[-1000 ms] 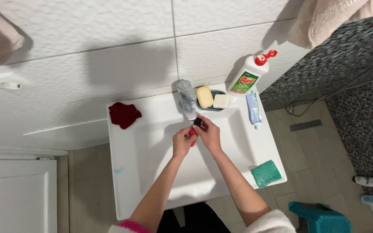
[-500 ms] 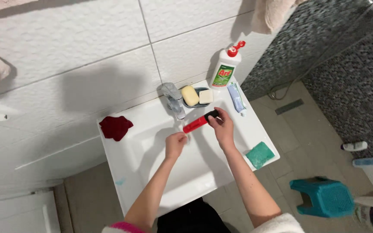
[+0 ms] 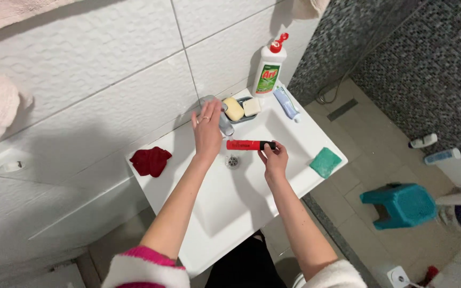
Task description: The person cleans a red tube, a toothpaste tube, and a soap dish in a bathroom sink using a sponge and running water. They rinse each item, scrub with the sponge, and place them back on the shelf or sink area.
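While our right hand [image 3: 274, 160] pinches the red tube [image 3: 249, 144] by its black cap end, holding it level over the basin, our left hand [image 3: 208, 129] lies spread and loose on the tap [image 3: 221, 118], gripping nothing but resting on the lever. The tube hangs just above the drain [image 3: 232, 160], near the spout. Judging by this, the step is working the tap while the tube waits beneath; to do it well we would move the lever gently, so the flow stays soft, and keep the tube steady and pinched firmly, since a wet, smooth tube could slip into the white sink [image 3: 230, 208].

Just right of the tap sits a soap dish [image 3: 243, 109] with two pale bars, and beyond it a white bottle with a red nozzle [image 3: 268, 69] stands against the wall. A light blue tube [image 3: 286, 103] lies on the far right rim, a green sponge [image 3: 325, 161] on the near right corner, and a dark red cloth [image 3: 151, 161] on the left rim. A teal stool [image 3: 399, 205] stands on the floor to the right.
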